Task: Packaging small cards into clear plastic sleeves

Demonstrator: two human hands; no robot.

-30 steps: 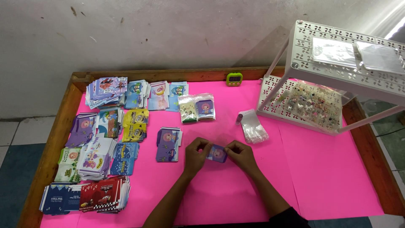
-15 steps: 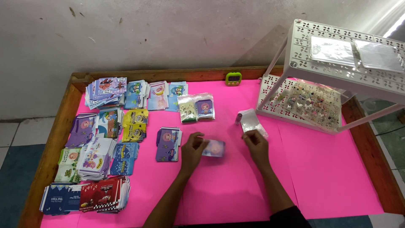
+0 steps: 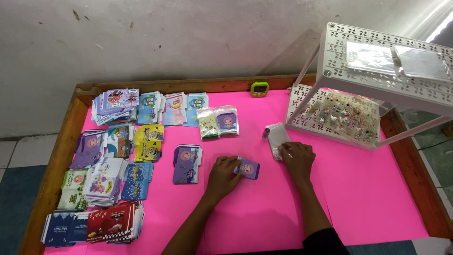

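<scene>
Card stacks (image 3: 113, 156) crowd the pink table (image 3: 368, 198) on my left; a white rack (image 3: 377, 80) stands at right. My left hand (image 3: 222, 175) pinches a small purple card (image 3: 248, 168) lying on the table. My right hand (image 3: 297, 158) presses on the clear bag pile (image 3: 274, 137), covering its near end; I can't tell if it grips one. Rack tray contents are too small to make out.

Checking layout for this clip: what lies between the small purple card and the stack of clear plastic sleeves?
In the head view, only bare pink table cover lies between the purple card and the clear sleeves.
</scene>
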